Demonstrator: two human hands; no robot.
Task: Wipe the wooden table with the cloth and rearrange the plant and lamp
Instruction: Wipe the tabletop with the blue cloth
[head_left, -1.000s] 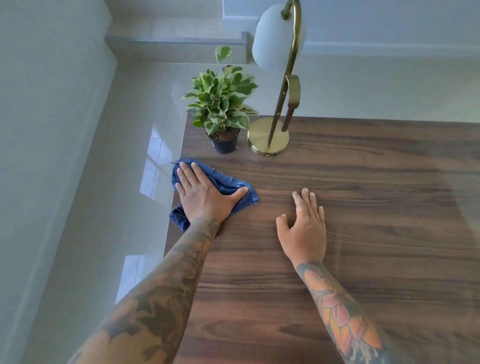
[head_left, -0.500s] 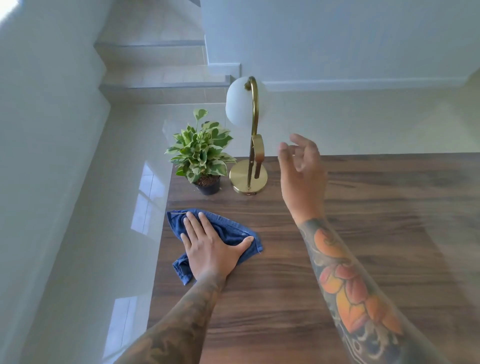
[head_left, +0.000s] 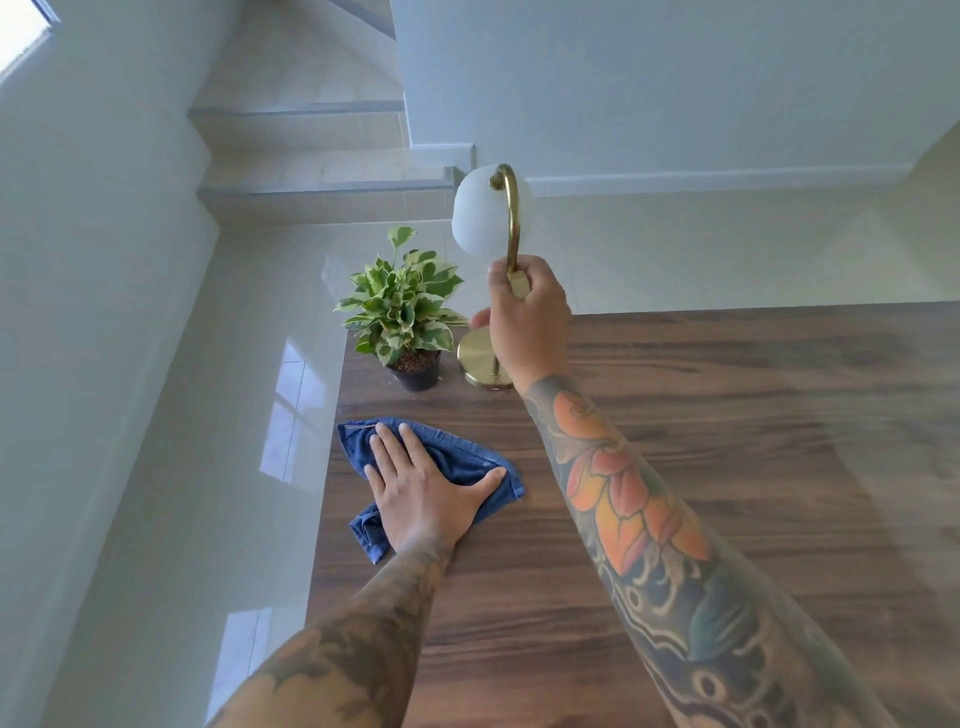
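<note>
Spanning most of view: dark brown wooden table (head_left: 727, 467). At its far-left corner, brass lamp with white globe shade (head_left: 511, 223), stem gripped by right hand (head_left: 527, 322). Beside lamp, leafy green potted plant (head_left: 402, 312). Nearer, blue cloth (head_left: 457, 457) under flat, straight-fingered left hand (head_left: 421, 493).

Left hand (head_left: 423, 499) flat on cloth (head_left: 457, 460), near left table (head_left: 727, 467) edge. Beyond left hand: plant (head_left: 402, 312), at far left corner. Just right of plant: lamp (head_left: 506, 249), stem gripped by right hand (head_left: 527, 322), base on table.
</note>
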